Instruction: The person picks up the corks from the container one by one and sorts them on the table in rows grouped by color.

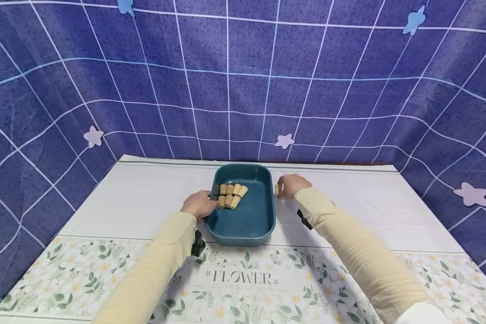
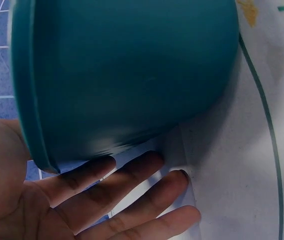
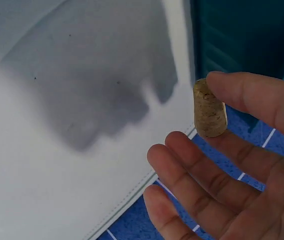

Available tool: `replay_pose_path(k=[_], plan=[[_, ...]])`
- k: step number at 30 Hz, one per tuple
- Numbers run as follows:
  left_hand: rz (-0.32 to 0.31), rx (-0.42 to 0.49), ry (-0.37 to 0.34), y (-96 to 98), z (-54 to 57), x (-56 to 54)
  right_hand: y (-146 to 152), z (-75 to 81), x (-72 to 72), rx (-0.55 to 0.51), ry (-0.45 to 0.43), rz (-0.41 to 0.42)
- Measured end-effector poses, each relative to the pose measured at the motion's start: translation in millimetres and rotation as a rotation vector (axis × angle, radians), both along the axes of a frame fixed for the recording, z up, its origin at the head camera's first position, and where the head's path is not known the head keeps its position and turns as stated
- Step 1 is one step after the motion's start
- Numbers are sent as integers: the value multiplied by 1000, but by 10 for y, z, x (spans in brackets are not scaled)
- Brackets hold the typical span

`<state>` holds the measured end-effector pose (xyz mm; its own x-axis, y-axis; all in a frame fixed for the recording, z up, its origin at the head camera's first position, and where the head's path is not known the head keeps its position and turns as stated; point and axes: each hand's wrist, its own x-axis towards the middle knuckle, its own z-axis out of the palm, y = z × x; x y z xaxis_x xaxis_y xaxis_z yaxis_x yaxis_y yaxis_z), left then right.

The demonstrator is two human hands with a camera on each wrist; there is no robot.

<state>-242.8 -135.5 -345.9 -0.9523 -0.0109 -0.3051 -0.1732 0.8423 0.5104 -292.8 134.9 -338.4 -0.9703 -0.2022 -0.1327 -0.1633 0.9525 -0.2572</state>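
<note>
A dark teal rectangular tub point(image 1: 249, 225) with rounded corners stands on the table. Tapered cork stoppers point(image 1: 228, 201) lie in two rows, several of them, against its left inner side. My left hand point(image 1: 200, 204) grips the tub's left rim, thumb over the edge and fingers along the outside wall; in the left wrist view these fingers point(image 2: 131, 200) are spread below the wall. Just outside the right rim, my right hand point(image 1: 293, 185) pinches one cork stopper point(image 3: 210, 109) between thumb and index finger, the other fingers loosely bent. That cork is raised over the table beside the tub.
The table carries a white cover point(image 1: 146, 193) with a flower-printed front band point(image 1: 247, 288) lettered FLOWER. Behind and at both sides hangs a blue curtain point(image 1: 247, 90) with a white grid and stars. Dark straps point(image 1: 198, 243) sit at the wrists.
</note>
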Motion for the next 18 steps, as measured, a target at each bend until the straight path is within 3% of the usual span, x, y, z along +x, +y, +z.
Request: replay_pose_path(k=[18], plan=[[26, 15, 3, 15, -20, -13, 11, -169, -41, 83, -27, 12]])
